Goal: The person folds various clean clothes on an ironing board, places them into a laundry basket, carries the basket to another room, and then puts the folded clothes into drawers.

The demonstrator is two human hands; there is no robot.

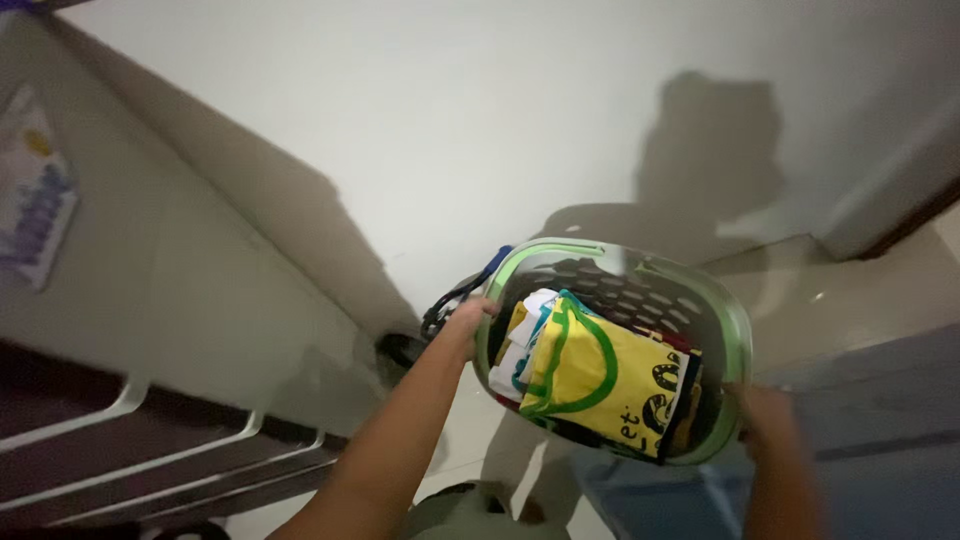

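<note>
I carry a grey laundry basket with a green rim in front of me, above the floor. My left hand grips the rim on its left side. My right hand holds the rim on the right, blurred. Folded clothes fill the basket, with a yellow garment with green trim on top and white and teal pieces under it.
A white wall stands ahead with my shadow on it. A dark cabinet with white bar handles is at the lower left. A blue and black object sits low by the wall. Pale tiled floor lies to the right.
</note>
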